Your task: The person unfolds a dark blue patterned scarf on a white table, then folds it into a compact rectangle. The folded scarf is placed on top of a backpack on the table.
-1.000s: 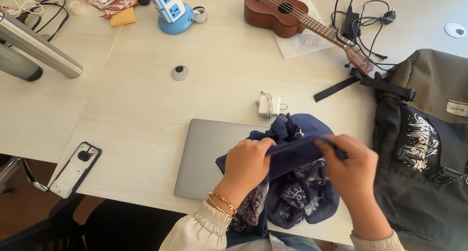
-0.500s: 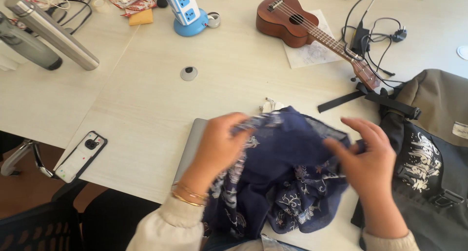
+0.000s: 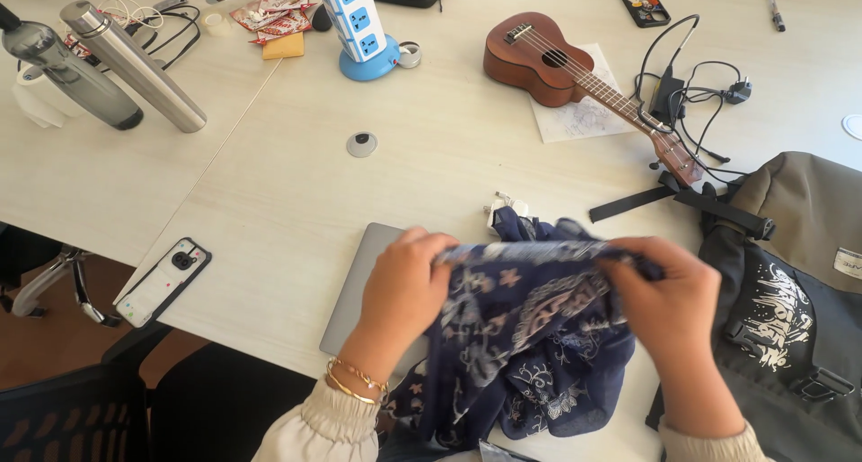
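Observation:
A navy blue scarf (image 3: 530, 336) with pale floral print hangs bunched between both hands at the table's near edge. My left hand (image 3: 406, 287) grips its top edge on the left side; gold bangles sit on that wrist. My right hand (image 3: 669, 305) pinches the same edge on the right. The cloth is stretched taut between the two hands and droops below them. Under the scarf lies a closed grey laptop (image 3: 359, 282), mostly covered. A white charger (image 3: 498, 207) peeks out just beyond the scarf.
A dark backpack (image 3: 790, 291) lies at the right. A small brown ukulele (image 3: 575, 71) and black cables (image 3: 682, 94) lie beyond. A phone (image 3: 163, 281) rests at the left edge, two metal bottles (image 3: 117, 62) at far left, and a blue-white power tower (image 3: 359, 22) at the back.
The hands have gathered the loose scarf and pulled its top edge taut between them. The view has tilted slightly, showing more of the far table.

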